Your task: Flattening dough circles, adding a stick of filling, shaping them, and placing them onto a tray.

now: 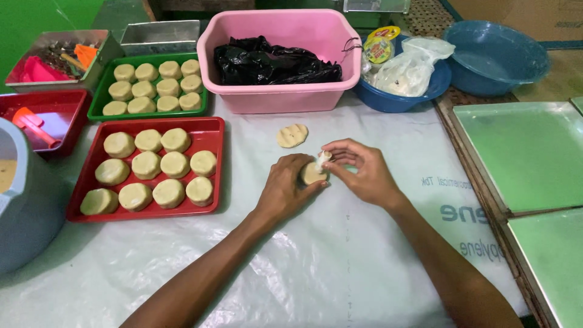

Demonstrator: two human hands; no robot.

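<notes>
Forearms reach in over white plastic-sheeted surface (340,267). Left hand (284,189) cupped around small round pale dough piece (312,175), held just above surface; right hand (358,169) pinches white lump (323,159) at its top. Dough judged soft, light, easily dented: support from beneath, grip lightly at rim. Flattened dough disc (292,135) lies just beyond.

A counter (340,267) under a translucent white plastic sheet (303,285) fills the view. At ten o'clock a green wall (36,15) rises. At two o'clock lies a woven mat (431,12). Lighting is soft and even.
</notes>
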